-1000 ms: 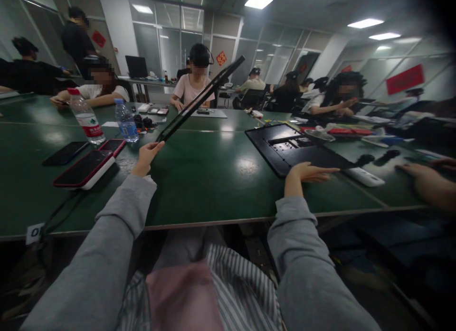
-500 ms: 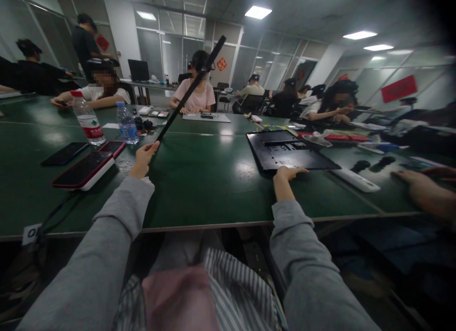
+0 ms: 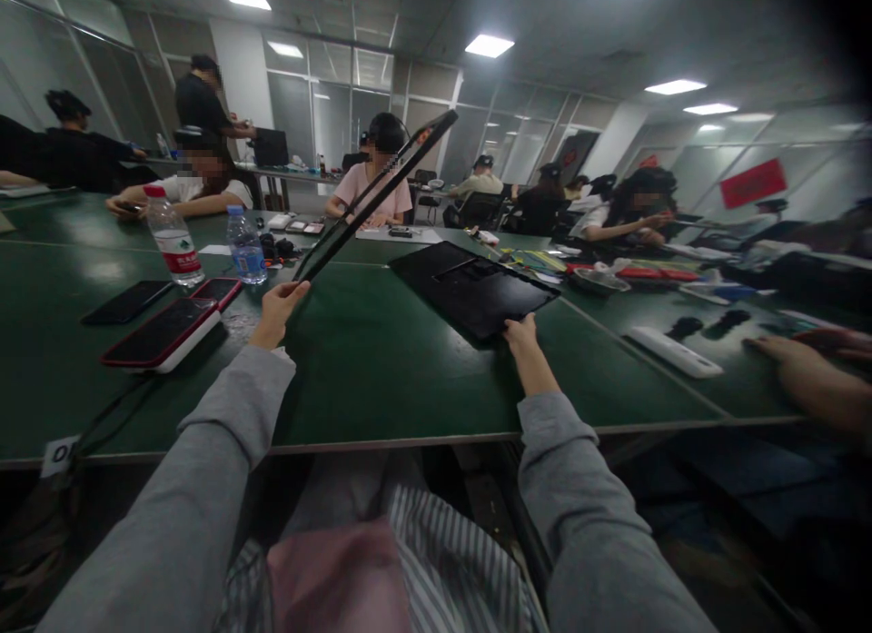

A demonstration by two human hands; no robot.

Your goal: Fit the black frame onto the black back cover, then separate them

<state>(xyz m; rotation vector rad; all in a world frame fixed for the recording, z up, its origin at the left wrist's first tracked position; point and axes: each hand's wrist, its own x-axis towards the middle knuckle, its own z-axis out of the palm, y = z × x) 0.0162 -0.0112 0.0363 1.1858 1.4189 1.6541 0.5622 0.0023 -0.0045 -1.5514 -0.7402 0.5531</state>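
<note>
My left hand (image 3: 278, 313) pinches the lower corner of a thin black frame-like panel (image 3: 381, 197), tilted up and seen nearly edge-on. A narrow gap shows between its two long dark edges; its exact kind is hard to tell. My right hand (image 3: 521, 339) is closed on the near right edge of a black laptop bottom cover (image 3: 470, 292), with the thumb on top. This cover lies low over the green table (image 3: 381, 361), turned at an angle, and has a cut-out recess toward its far side. Whether it fully touches the table I cannot tell.
On the left are two bottles (image 3: 175, 242), a dark phone (image 3: 128, 301) and a red-edged phone (image 3: 160, 329) on a white block. A white bar-shaped object (image 3: 673, 351) lies on the right, near another person's hand (image 3: 810, 374). Several people sit around the table.
The laptop bottom cover has moved left with my right hand and turned. The frame-like panel in my left hand has tipped lower to the right, showing a gap between its edges.
</note>
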